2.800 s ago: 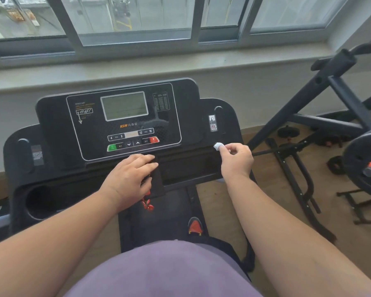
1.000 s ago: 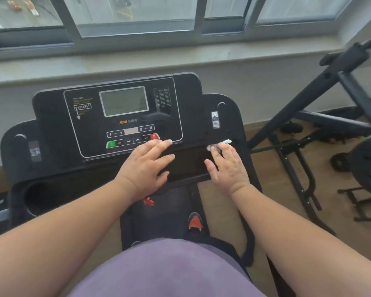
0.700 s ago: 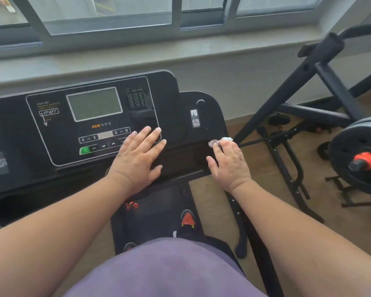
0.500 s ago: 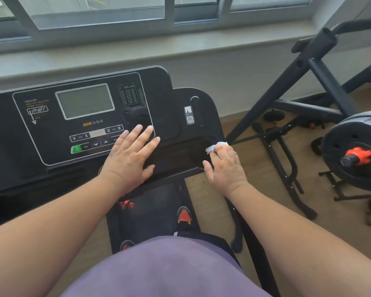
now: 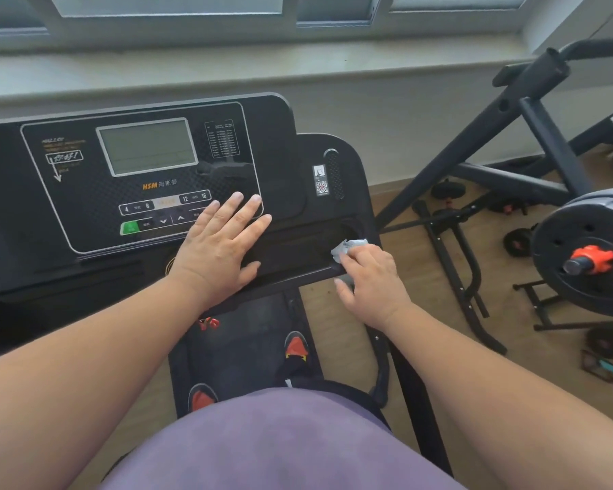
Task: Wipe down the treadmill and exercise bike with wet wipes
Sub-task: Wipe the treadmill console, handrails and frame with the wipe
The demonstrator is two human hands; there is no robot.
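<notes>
A black treadmill console (image 5: 85, 206) with a grey screen and a green button fills the left and middle of the view. My left hand (image 5: 220, 245) lies flat with spread fingers on the console's lower right corner, below the buttons. My right hand (image 5: 370, 281) holds a crumpled white wet wipe (image 5: 345, 247) and presses it against the front rim of the recessed tray at the console's right end. An exercise bike (image 5: 581, 249) with a black flywheel and a red knob stands to the right.
The black frame bars (image 5: 475, 143) of the bike slant across the wooden floor beside the treadmill. A grey window sill (image 5: 227, 72) runs behind the console. My feet in red-tipped shoes (image 5: 296, 344) stand on the treadmill belt below.
My right hand has slid the wipe back from the tray's far edge toward its front rim. My left hand has stayed flat on the console. The view has swung to the right.
</notes>
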